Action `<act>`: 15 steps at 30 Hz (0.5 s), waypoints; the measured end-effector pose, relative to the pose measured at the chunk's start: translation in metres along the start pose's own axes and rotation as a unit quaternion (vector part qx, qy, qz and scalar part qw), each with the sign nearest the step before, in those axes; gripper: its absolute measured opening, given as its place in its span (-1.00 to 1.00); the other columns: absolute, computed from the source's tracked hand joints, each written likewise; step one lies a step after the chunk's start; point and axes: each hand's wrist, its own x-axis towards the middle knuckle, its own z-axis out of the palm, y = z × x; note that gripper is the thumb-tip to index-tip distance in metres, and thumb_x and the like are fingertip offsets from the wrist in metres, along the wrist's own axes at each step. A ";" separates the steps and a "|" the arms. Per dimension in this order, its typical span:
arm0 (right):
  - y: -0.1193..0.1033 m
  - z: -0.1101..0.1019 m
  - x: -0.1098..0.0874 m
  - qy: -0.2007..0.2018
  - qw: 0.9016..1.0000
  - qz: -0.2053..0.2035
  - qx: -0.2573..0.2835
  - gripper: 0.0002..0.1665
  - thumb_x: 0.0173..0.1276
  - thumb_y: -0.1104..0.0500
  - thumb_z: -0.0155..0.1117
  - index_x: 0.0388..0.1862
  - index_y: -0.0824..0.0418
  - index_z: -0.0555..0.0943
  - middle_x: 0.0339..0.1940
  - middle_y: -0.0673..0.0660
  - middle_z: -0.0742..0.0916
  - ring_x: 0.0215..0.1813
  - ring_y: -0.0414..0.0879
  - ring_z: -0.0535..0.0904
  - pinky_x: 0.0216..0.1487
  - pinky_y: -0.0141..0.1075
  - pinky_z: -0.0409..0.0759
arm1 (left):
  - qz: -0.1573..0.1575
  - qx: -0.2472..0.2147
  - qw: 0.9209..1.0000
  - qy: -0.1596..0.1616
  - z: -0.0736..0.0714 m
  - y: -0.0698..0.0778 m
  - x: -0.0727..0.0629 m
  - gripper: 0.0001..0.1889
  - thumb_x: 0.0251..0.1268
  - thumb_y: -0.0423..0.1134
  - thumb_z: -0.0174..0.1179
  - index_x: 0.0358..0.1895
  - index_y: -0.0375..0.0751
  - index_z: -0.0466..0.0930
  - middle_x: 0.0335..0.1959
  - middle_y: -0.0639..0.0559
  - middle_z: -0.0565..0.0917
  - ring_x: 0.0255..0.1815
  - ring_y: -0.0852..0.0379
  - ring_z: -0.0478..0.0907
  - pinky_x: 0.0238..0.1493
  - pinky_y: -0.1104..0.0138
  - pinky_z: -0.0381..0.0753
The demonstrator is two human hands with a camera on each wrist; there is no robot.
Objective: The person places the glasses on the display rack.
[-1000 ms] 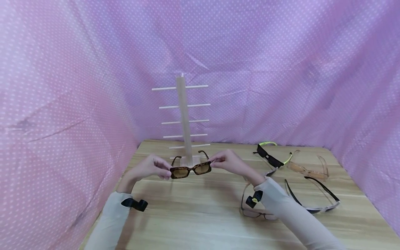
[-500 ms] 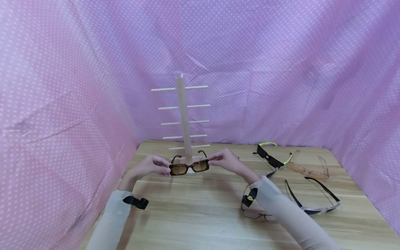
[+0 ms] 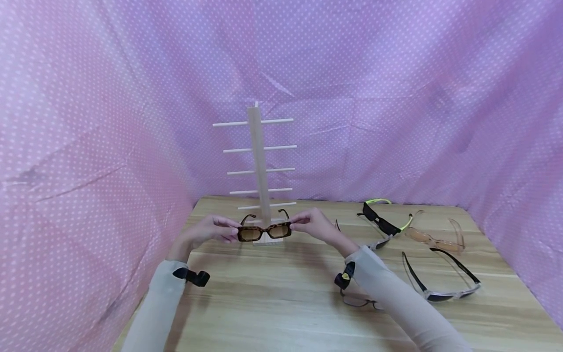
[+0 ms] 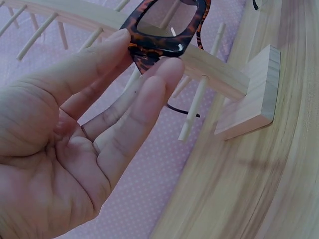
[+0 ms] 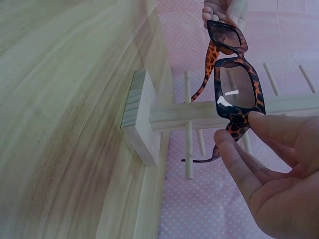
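Note:
Tortoiseshell sunglasses with rectangular brown lenses are held level between both hands, their temples unfolded and pointing away toward a wooden display stand. My left hand pinches the left end of the frame between thumb and fingers. At the opposite end, my right hand pinches the hinge corner. The right wrist view shows the temples reaching on either side of the stand's post, near the lowest peg. Whether a temple touches that peg I cannot tell.
Right of the stand lie black sunglasses with neon-yellow temples, clear peach glasses and white-framed sunglasses. Thin-framed glasses are partly hidden under the right forearm. A pink dotted curtain encloses the wooden table.
Both hands have moved the sunglasses slightly away from me and a little left, closer to the stand's base. The right forearm has shifted left as well. The grip is unchanged.

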 end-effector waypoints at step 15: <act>0.012 0.005 0.014 0.030 0.999 0.012 0.025 -0.77 0.41 0.29 0.35 -0.01 0.34 0.76 -0.06 0.28 0.82 -0.07 -0.01 0.78 0.04 -0.20 0.75 | 0.008 -0.037 0.999 0.002 0.001 -0.012 0.009 -0.62 0.43 -0.35 0.25 0.19 -0.54 0.57 -0.12 -0.06 0.82 -0.03 -0.10 0.78 0.24 -0.16 0.58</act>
